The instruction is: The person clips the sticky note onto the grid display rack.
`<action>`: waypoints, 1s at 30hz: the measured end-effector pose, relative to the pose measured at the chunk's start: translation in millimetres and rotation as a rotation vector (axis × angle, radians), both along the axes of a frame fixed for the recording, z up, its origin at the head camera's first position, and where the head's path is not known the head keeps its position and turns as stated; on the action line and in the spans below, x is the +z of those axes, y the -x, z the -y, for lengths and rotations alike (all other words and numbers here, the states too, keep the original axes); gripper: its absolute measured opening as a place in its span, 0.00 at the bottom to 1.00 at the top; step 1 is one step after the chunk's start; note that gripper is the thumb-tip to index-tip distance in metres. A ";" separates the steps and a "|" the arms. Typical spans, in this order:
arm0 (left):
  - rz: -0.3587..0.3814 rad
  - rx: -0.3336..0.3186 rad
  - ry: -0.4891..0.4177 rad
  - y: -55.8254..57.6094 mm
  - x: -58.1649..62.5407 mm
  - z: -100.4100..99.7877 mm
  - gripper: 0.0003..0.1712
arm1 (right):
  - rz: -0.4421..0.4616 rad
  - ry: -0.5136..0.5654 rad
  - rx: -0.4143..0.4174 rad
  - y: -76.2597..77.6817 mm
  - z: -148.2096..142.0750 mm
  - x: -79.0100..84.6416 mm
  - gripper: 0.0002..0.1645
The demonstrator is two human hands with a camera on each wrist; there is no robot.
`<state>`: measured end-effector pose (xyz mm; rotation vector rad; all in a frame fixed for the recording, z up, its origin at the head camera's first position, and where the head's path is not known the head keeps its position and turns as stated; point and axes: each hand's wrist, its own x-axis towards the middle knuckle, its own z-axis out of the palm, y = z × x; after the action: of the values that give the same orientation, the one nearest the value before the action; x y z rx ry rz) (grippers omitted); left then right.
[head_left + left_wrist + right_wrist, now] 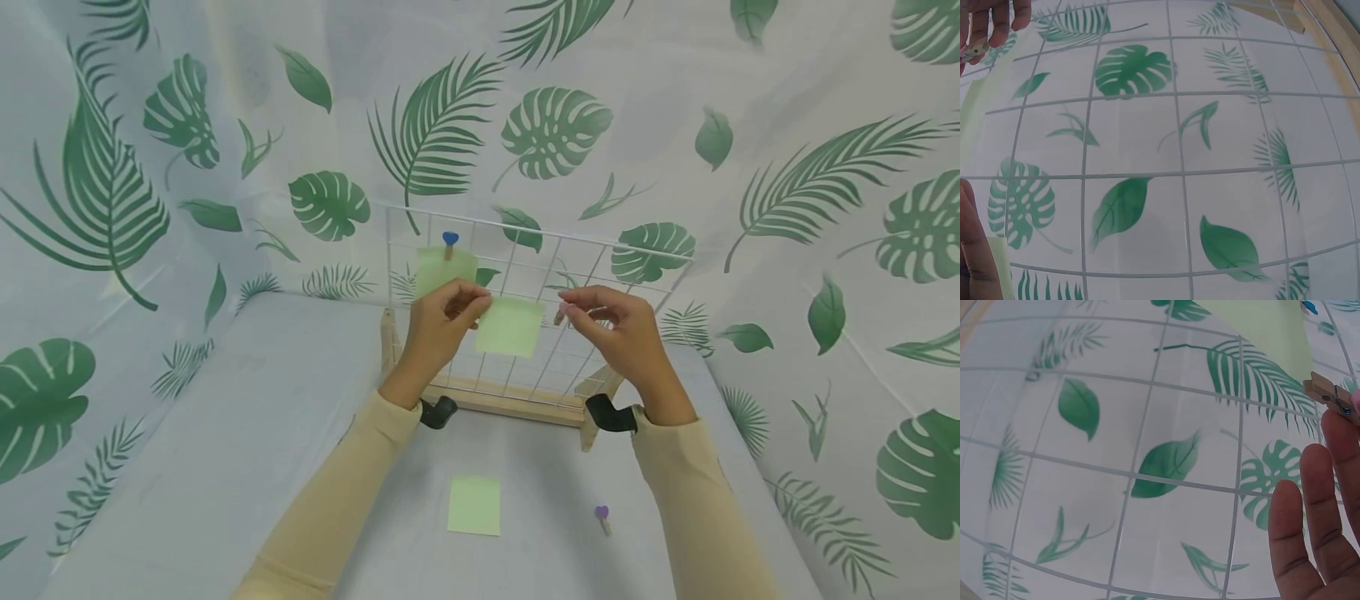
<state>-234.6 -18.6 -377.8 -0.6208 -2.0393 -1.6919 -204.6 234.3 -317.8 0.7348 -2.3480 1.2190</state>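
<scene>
Between thumb and fingers, my left hand (444, 323) pinches the upper left corner of a pale green paper square (512, 327), held up in front of a white wire grid (1177, 94). To the right of that paper, my right hand (624, 323) pinches a small wooden clothespin (1330, 392). Its wooden tips point toward the paper, and the fingers cover its other end. Another green paper square (435, 265) hangs at the grid's upper left under a clothespin with a blue heart (450, 240), partly hidden behind my left hand.
The grid stands on a wooden base (510, 406) with wooden feet. In front, on the white table (187, 433), lie a green paper square (474, 506) and a clothespin with a purple heart (603, 517). A leaf-patterned curtain (660, 67) surrounds the table.
</scene>
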 end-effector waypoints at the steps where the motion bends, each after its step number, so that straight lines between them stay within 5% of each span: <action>1: -0.002 0.000 0.001 0.5 0.7 -0.3 0.08 | -0.002 0.003 0.001 0.8 0.3 0.6 0.09; 30: -0.033 -0.008 -0.025 9.5 9.5 -4.9 0.08 | 0.022 -0.012 -0.048 7.4 0.2 11.1 0.08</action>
<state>-244.1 -13.7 -368.3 -0.6447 -1.9921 -1.6978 -212.0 234.0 -306.6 0.6677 -2.3790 1.2001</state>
